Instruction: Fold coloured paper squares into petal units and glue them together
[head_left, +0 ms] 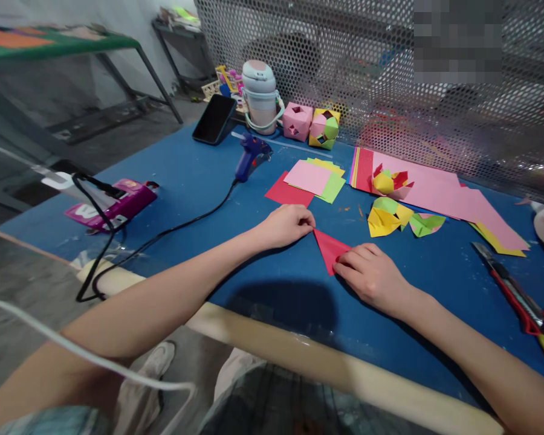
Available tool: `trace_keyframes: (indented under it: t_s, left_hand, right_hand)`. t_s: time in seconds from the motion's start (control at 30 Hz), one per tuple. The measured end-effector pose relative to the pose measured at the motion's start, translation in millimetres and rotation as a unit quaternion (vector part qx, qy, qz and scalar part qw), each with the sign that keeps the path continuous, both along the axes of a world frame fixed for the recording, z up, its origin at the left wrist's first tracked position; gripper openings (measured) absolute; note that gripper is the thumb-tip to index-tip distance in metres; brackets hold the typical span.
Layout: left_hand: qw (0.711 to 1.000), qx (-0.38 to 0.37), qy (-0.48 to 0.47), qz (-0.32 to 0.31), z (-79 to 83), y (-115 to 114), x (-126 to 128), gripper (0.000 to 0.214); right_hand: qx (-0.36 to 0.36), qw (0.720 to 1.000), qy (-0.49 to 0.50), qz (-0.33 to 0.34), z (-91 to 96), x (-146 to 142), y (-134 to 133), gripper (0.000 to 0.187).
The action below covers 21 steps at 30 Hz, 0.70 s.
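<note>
A red paper folded into a triangle (pixel 330 249) lies on the blue tabletop between my hands. My left hand (pixel 290 226) pinches its upper left corner between thumb and fingertips. My right hand (pixel 372 275) rests on its right side, fingers bent over the edge; the fingertips press the paper to the table. Just beyond my left hand is a red paper square (pixel 289 192), partly under a small stack of pink squares (pixel 307 176) with yellow and green ones. To the right of these lie folded yellow and green paper pieces (pixel 384 219).
A glue gun (pixel 249 156) with a black cord, a phone (pixel 215 119), a bottle (pixel 259 93) and two paper cubes (pixel 298 121) stand toward the back. Pink sheets (pixel 435 181) carry a paper flower (pixel 390 181). A utility knife (pixel 508 281) lies right; a purple pack (pixel 118 205) left.
</note>
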<state>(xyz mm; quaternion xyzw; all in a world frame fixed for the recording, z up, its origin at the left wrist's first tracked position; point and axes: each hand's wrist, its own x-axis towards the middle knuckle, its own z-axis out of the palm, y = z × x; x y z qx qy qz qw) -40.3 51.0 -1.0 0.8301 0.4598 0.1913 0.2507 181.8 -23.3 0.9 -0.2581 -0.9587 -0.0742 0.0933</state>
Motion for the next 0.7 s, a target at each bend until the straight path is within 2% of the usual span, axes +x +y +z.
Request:
trace_keyframes:
  t_s: [0.7]
  left_hand:
    - [0.999,0.033,0.009,0.018,-6.1,-1.4,4.7,0.014]
  right_hand:
    - [0.026,0.997,-0.071,0.002,6.2,-7.7,-11.0,0.023]
